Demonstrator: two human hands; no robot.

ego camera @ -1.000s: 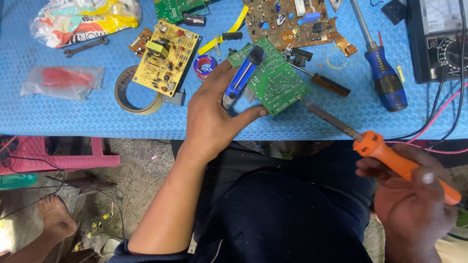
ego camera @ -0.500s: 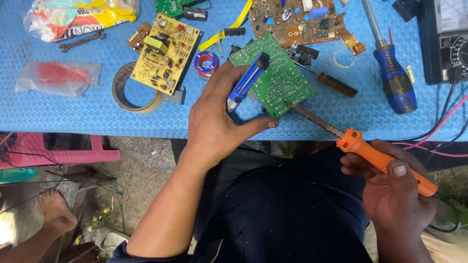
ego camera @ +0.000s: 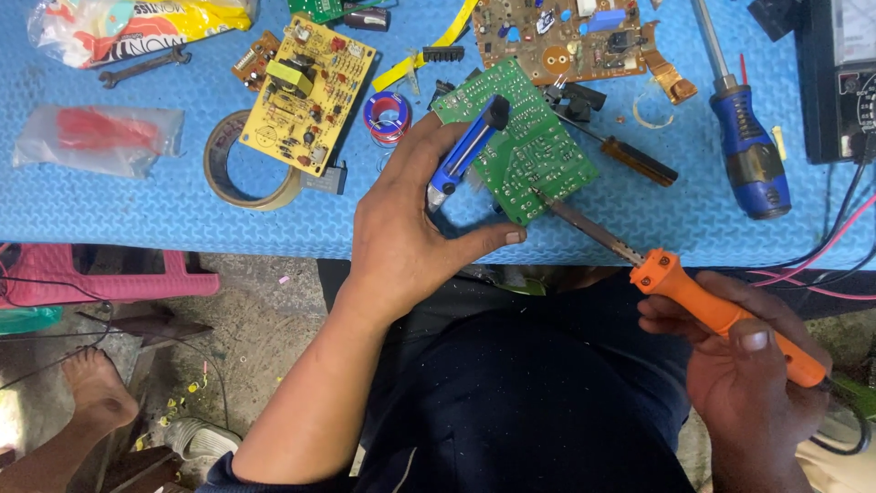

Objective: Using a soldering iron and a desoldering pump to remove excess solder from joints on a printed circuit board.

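Blue mat (ego camera: pixel 182 219), near edge: left hand (ego camera: pixel 411 237) gripping pump (ego camera: pixel 465 151) over board (ego camera: pixel 529 146); right hand (ego camera: pixel 757 383), four o'clock, clutching iron (ego camera: pixel 721 315), tip on board edge.

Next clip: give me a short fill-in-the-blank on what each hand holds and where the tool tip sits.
1. The right hand grips a soldering iron with a handle coloured ____.
2. The iron's tip touches the ____ circuit board.
3. The left hand holds a blue pump against that ____.
4. The roll of tape lies beside the ____ circuit board.

Missing words: orange; green; board; yellow
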